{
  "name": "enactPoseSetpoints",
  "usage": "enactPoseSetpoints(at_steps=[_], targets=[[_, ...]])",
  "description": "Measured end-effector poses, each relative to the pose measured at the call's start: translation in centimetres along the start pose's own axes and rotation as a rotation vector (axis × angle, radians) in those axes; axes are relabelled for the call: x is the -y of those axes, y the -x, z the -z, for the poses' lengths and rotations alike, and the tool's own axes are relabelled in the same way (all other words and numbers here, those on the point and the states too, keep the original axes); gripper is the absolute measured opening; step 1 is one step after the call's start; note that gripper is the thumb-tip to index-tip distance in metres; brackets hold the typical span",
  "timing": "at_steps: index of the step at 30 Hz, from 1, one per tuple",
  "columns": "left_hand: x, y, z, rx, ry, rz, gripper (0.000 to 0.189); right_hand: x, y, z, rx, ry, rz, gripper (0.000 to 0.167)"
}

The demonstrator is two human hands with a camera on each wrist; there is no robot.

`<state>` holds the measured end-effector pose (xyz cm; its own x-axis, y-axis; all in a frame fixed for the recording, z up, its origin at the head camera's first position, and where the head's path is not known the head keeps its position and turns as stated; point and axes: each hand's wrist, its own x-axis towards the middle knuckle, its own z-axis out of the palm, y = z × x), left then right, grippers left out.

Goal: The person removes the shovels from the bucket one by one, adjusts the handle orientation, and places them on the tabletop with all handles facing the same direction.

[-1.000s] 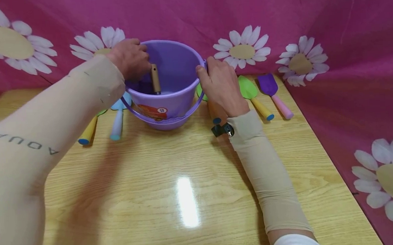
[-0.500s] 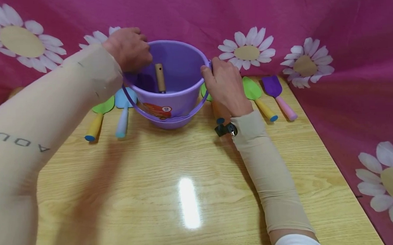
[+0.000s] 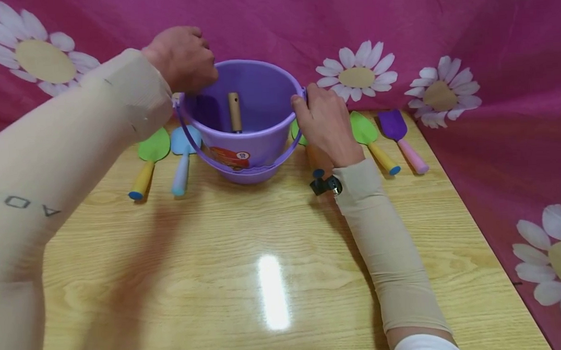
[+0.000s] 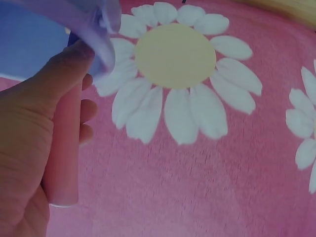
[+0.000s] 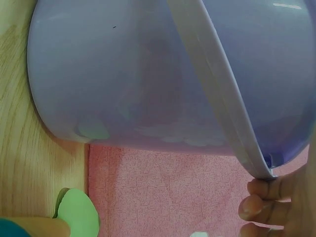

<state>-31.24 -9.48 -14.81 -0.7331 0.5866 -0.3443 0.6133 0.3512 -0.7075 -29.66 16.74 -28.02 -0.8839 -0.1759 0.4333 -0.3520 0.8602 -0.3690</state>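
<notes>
A purple bucket [image 3: 241,145] stands upright at the back of the table, its bail handle hanging in front. My left hand [image 3: 183,59] is over the bucket's left rim, and in the left wrist view it grips the pink handle [image 4: 66,143] of a trowel. The trowel's head is mostly hidden behind the rim. On the opposite side my right hand [image 3: 327,120] holds the bucket rim, thumb at the inner edge and fingers outside by the bail joint. A wooden handle [image 3: 235,111] with a hole leans inside the bucket; its lower end is out of sight.
Left of the bucket lie a green trowel [image 3: 153,145] and a light blue trowel [image 3: 185,142]. Right of it are a green trowel [image 3: 364,129], a purple trowel [image 3: 393,125] and another partly under my right hand. A pink flowered cloth [image 3: 264,24] borders the wooden table [image 3: 209,261].
My left hand has risen from inside the bucket to above its left rim. The right hand keeps its hold on the rim. The view has shifted slightly.
</notes>
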Motion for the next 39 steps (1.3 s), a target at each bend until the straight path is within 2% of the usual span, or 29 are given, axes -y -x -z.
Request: enactPoseSetpoints(at_steps=[5, 11, 16, 21, 29, 33, 36, 39], targets=[[0.4, 0.5, 0.4, -0.021, 0.002, 0.04, 0.017, -0.2, -0.2, -0.1, -0.007, 0.0, 0.002, 0.044], [1.0, 1.7, 0.0, -0.066, -0.018, 0.107, 0.026, -0.4, -0.4, -0.3, -0.024, -0.008, 0.017, 0.044], [1.3, 2.5, -0.8, -0.096, -0.026, 0.118, 0.029, -0.4, -0.5, -0.5, -0.027, -0.012, 0.014, 0.043], [1.8, 3.6, -1.8, -0.13, 0.027, 0.144, 0.034, -0.5, -0.6, -0.5, -0.026, -0.012, 0.012, 0.044], [2.1, 5.6, -3.4, -0.136, 0.082, 0.146, 0.024, -0.6, -0.8, -0.6, -0.038, -0.017, 0.014, 0.043], [2.0, 6.2, -4.2, -0.185, 0.107, 0.16, 0.016, -0.6, -0.8, -0.6, -0.04, -0.022, 0.016, 0.043], [1.9, 6.6, -4.9, -0.233, 0.136, 0.165, 0.022, -0.7, -0.8, -0.6, -0.041, -0.024, 0.018, 0.043], [1.8, 6.9, -5.4, -0.233, 0.14, 0.151, 0.025, -0.7, -0.7, -0.5, -0.043, -0.024, 0.022, 0.043]])
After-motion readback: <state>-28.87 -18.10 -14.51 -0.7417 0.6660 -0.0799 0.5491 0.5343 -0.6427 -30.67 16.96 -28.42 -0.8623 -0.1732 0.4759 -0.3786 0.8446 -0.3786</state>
